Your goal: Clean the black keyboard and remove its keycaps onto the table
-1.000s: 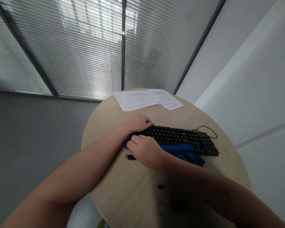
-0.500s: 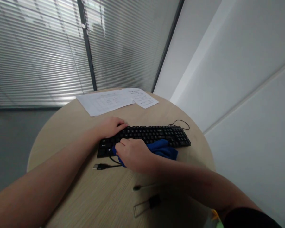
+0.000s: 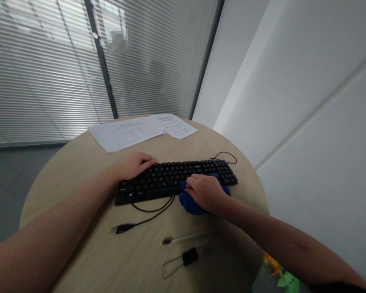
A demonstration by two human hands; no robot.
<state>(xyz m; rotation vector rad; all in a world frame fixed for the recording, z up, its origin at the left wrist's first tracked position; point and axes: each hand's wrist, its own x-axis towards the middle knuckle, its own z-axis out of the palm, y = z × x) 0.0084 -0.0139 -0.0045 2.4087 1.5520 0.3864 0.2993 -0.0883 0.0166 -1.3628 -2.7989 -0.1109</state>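
A black keyboard (image 3: pixel 171 179) lies across the middle of a round light-wood table (image 3: pixel 219 146). My left hand (image 3: pixel 133 165) rests on its far left corner with the fingers curled over the back edge. My right hand (image 3: pixel 203 192) presses a bunched blue cloth (image 3: pixel 190 204) against the keyboard's front edge, right of centre, fingers closed on the cloth. The keyboard's black cable loops in front of it and ends in a USB plug (image 3: pixel 119 229) lying loose on the table.
Two white printed sheets (image 3: pixel 131 132) lie at the table's far side. A thin white-handled brush (image 3: pixel 189 237) and a wire keycap puller with a black grip (image 3: pixel 183 260) lie near the front edge. Window blinds and a white wall stand behind.
My right hand has slid the blue cloth to the right along the keyboard's front edge. The cable loop and USB plug are now uncovered. The view has shifted rightward.
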